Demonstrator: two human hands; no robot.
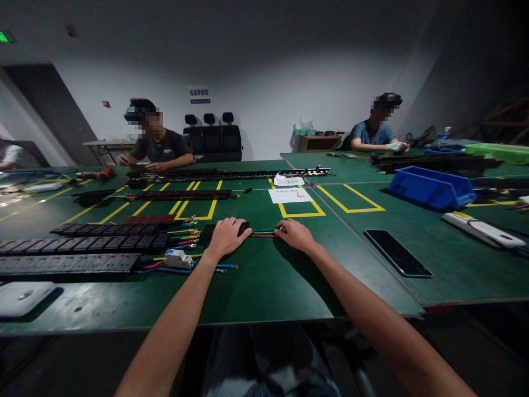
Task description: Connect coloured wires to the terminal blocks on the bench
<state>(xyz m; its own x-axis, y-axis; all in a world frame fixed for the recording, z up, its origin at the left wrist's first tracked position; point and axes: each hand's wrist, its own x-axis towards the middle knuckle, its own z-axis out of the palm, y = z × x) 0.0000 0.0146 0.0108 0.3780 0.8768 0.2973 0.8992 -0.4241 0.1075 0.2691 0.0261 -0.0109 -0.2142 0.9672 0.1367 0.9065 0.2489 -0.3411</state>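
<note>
My left hand (227, 237) is closed over a dark piece (208, 234), seemingly the end of a black power strip, and its fingers hide much of it. Blue, green and red wires (264, 232) stretch to the right from under that hand. At their far end my right hand (296, 235) pinches the wire ends between thumb and fingers. Left of my hands lie several power strips (74, 263) side by side, with loose wires ending in metal lugs. A grey-white circuit breaker (178, 258) sits on the wires of the nearest strip.
A phone (397, 252) and a white device (483, 229) lie to the right, near a blue bin (432, 187). Paper labels (290, 196) and yellow tape outlines mark the green table (281, 292). Two people (161, 146) work across it; another is partly visible far left.
</note>
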